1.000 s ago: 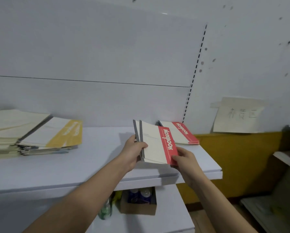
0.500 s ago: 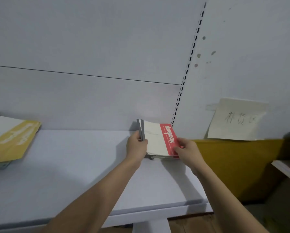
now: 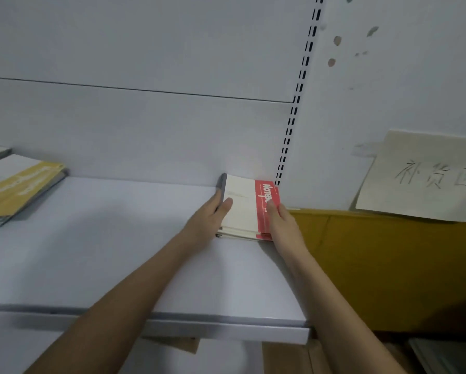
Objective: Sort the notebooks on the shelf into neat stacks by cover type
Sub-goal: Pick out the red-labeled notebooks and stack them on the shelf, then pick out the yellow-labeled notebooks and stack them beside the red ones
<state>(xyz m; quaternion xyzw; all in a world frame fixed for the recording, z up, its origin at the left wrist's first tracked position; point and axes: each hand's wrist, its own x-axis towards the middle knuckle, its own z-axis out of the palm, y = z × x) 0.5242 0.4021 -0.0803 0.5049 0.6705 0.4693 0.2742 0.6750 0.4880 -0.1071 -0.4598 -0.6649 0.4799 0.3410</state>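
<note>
Now flat on the shelf (image 3: 145, 265) instead of lifted: red-banded notebooks (image 3: 242, 209), left hand (image 3: 210, 217) gripping the grey spine edge, right hand (image 3: 280, 220) gripping the red edge.

A single view is given, taken from a head-worn wide-angle camera. The scene is looked at forward and slightly downward, toward the white metal shelf (image 3: 134, 260) and the pale back panel behind it. Both bare forearms are seen reaching away from the lens, entering from the bottom edge. The shelf's front lip is caught near the bottom of the frame; its right back corner lies near centre. The slotted white upright rail (image 3: 293, 114) is seen leaning, bent by lens distortion. The shelf is viewed at arm's reach. No second view is supplied, so no overlap is recorded.
</note>
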